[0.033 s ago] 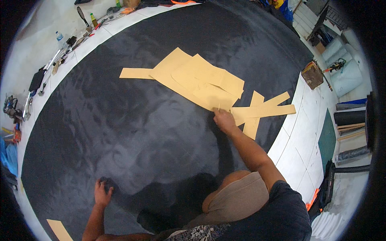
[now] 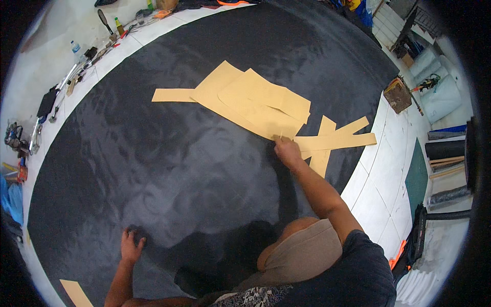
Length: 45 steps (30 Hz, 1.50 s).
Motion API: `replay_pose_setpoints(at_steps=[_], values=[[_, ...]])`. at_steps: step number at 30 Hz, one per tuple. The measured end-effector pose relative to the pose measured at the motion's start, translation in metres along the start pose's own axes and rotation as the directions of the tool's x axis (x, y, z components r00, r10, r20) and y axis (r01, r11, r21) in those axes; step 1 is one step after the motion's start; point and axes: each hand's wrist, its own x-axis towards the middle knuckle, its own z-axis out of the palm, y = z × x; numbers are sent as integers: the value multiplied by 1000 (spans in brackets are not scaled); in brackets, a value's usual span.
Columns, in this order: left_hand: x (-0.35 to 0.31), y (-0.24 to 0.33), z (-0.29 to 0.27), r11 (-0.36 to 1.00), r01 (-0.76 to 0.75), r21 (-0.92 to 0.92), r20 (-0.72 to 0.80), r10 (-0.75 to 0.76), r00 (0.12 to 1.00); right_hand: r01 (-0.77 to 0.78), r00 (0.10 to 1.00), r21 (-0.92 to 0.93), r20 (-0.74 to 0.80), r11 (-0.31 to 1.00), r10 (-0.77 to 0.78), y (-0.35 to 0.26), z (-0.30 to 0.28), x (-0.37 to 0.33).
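Note:
My right hand [image 2: 288, 152] is closed at the near edge of a pile of flat tan pattern pieces [image 2: 240, 100], apparently paper or card. A thin pale sliver shows by its fingertips, too small to name. The pile lies on a large sheet of black material [image 2: 204, 169]. From under its left end sticks a tan strip [image 2: 173, 95]. Crossed tan strips [image 2: 340, 139] lie just right of the hand. My left hand [image 2: 132, 246] rests on the black sheet at lower left, fingers apart, holding nothing.
Another tan strip [image 2: 75, 292] lies at the lower left. White floor tiles [image 2: 381, 189] border the sheet. Tools, a water bottle [image 2: 75, 47] and a green bottle [image 2: 119, 26] line the left wall. On the right stand a brown block [image 2: 397, 95] and rolls of material [image 2: 446, 150].
My right hand has shifted very slightly to the right, and the pattern pile has moved a little with it. My left hand is almost unmoved.

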Motion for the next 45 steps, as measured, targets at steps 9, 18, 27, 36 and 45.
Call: replay_pose_setpoints(at_steps=[9, 18, 27, 36, 45], values=[[1, 24, -7, 1000, 3, -28, 140, 1, 990, -75, 995, 74, 66, 994, 70, 13, -11, 3], [-9, 13, -8, 996, 4, -92, 138, 9, 990, 58, 996, 111, -76, 992, -50, -12, -21, 5], [-17, 14, -7, 998, 37, -56, 141, -29, 990, -187, 982, 74, -27, 980, 189, 14, -22, 31], [-23, 3, -3, 998, 19, -56, 160, -10, 987, -361, 833, 126, -402, 924, 381, 45, -29, 56], [-22, 7, 1, 998, 36, -51, 230, -24, 973, -596, 787, -53, -238, 801, 569, 87, -29, 55]])
